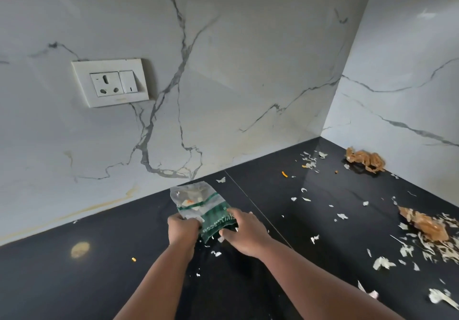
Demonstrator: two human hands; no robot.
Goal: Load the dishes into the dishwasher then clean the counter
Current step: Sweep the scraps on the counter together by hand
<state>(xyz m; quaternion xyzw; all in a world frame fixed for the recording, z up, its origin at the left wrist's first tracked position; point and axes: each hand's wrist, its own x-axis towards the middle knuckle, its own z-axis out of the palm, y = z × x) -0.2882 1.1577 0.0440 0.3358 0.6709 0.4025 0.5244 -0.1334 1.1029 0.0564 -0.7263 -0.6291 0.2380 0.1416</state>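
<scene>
A green and clear plastic bag (198, 203) with some scraps inside lies on the black counter (99, 270), its mouth toward me. My left hand (182, 229) grips the bag's left edge at the opening. On the right edge rests my right hand (244, 232), fingers curled at the opening beside small white scraps (219, 239). White peel flakes (309, 163) and bits are scattered over the counter's right half. No dishes or dishwasher are in view.
Crumpled brown peel heaps sit at the far right corner (366, 160) and at the right edge (427, 225), with a thick pile of flakes (437, 247). The white marble backsplash carries a socket plate (110, 82). A yellowish stain (80, 249) marks the counter's left.
</scene>
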